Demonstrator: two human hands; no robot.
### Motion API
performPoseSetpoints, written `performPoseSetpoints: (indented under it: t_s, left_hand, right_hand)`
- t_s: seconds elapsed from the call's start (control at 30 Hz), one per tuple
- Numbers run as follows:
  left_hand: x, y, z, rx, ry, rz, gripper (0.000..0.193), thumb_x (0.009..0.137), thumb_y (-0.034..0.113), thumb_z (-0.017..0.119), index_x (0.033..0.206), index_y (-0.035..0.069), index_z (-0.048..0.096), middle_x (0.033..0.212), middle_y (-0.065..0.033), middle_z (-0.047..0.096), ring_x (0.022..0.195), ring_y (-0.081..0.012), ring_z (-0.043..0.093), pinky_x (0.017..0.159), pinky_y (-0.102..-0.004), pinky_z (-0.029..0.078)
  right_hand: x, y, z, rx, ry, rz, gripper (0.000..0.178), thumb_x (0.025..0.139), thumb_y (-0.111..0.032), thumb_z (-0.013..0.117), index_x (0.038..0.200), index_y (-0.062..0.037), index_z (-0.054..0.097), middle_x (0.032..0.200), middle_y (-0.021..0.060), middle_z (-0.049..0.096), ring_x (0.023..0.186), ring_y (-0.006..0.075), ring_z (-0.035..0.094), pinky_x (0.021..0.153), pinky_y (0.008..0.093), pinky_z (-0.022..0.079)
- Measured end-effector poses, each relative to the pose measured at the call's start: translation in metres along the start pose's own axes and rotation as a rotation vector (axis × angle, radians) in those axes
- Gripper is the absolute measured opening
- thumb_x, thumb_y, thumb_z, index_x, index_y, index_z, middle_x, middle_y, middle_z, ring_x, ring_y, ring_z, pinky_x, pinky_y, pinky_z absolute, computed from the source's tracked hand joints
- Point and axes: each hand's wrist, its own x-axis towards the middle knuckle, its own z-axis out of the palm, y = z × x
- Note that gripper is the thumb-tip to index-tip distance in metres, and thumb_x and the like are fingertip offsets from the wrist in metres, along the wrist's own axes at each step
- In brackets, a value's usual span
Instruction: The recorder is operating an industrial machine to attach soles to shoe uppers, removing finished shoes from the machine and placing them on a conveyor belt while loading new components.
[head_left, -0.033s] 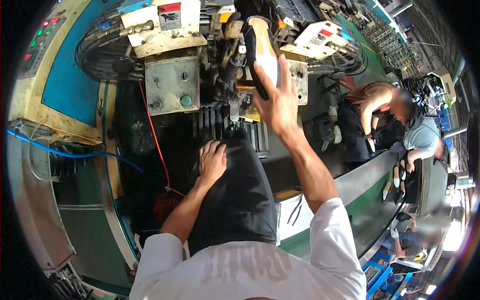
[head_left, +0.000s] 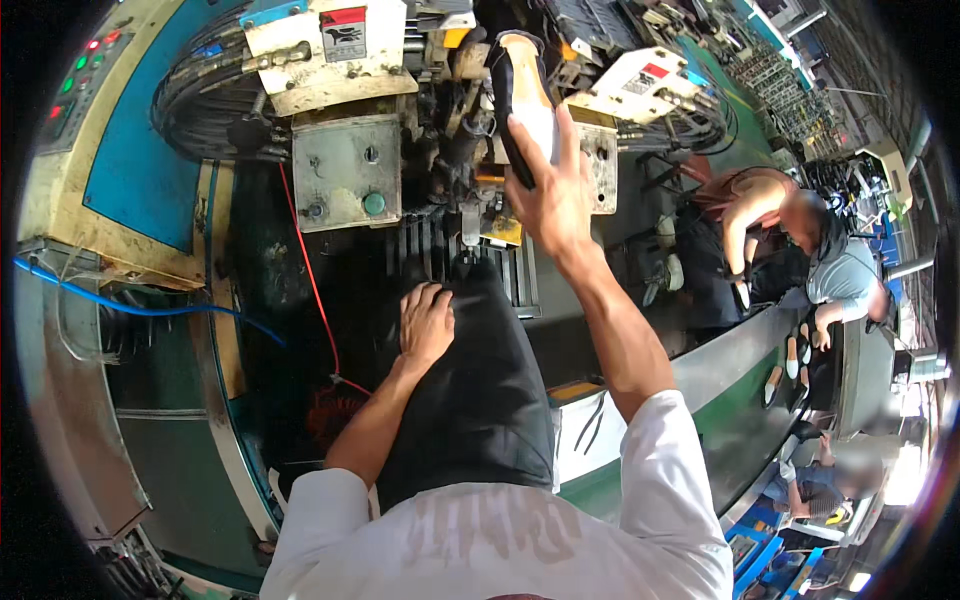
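A black shoe with a tan and white inner side (head_left: 530, 95) is at the middle of the machine, its long axis pointing toward me. My right hand (head_left: 552, 195) grips the near end of this shoe, with fingers spread along its two sides; the palm hides the tip. My left hand (head_left: 427, 322) lies loosely on my dark-trousered leg (head_left: 485, 380), fingers slightly bent and holding nothing. Ahead of it, on the machine, is a grey control box (head_left: 345, 170) with a green button (head_left: 374, 204).
Cream machine blocks with hoses (head_left: 330, 50) flank the shoe. A red cord (head_left: 305, 240) and a blue hose (head_left: 150, 310) run at the left. At the right, a conveyor (head_left: 735, 400) carries several shoes (head_left: 792, 358); co-workers (head_left: 745, 215) sit beside it.
My right hand has shifted very slightly at the shoe. My left hand stays on my leg.
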Motion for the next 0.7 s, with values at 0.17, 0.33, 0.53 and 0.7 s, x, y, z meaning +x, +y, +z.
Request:
performPoseSetpoints:
  t_s: [0.17, 0.33, 0.53, 0.7]
  left_hand:
    - [0.009, -0.005, 0.001, -0.006, 0.007, -0.017, 0.034, 0.087, 0.01, 0.078, 0.121, 0.005, 0.076, 0.132, -0.0121, 0.068, 0.134, -0.0352, 0.058, 0.112, -0.0523, 0.045]
    - [0.003, -0.006, 0.0, -0.001, -0.022, -0.029, 0.031, 0.089, 0.011, 0.077, 0.12, 0.006, 0.077, 0.129, -0.012, 0.069, 0.131, -0.0352, 0.059, 0.111, -0.0522, 0.046]
    - [0.005, -0.005, 0.003, 0.002, -0.008, -0.018, 0.029, 0.088, 0.011, 0.077, 0.116, 0.006, 0.078, 0.127, -0.0112, 0.07, 0.131, -0.0332, 0.06, 0.11, -0.0516, 0.047]
    - [0.004, -0.003, 0.006, -0.011, -0.008, -0.031, 0.031, 0.086, 0.01, 0.078, 0.116, 0.006, 0.078, 0.129, -0.0108, 0.069, 0.132, -0.0341, 0.059, 0.112, -0.0527, 0.046]
  right_hand:
    - [0.03, 0.011, 0.054, 0.025, 0.123, -0.016, 0.082, 0.09, -0.022, 0.086, 0.163, -0.0354, 0.054, 0.175, 0.0317, 0.024, 0.129, 0.0561, 0.055, 0.105, 0.0609, 0.057]
    - [0.023, -0.01, 0.061, -0.041, 0.033, 0.013, 0.076, 0.094, -0.029, 0.083, 0.163, -0.0324, 0.053, 0.175, 0.0312, 0.023, 0.124, 0.0563, 0.056, 0.099, 0.0591, 0.06]
    - [0.027, -0.013, 0.057, -0.073, -0.079, 0.042, 0.091, 0.09, -0.028, 0.083, 0.171, -0.03, 0.04, 0.173, 0.0378, 0.019, 0.129, 0.0604, 0.056, 0.108, 0.0631, 0.054]
    - [0.022, 0.007, 0.071, -0.044, 0.195, -0.191, 0.076, 0.093, -0.019, 0.079, 0.163, -0.01, 0.052, 0.17, 0.0365, 0.033, 0.157, 0.0575, 0.031, 0.13, 0.0612, 0.03]
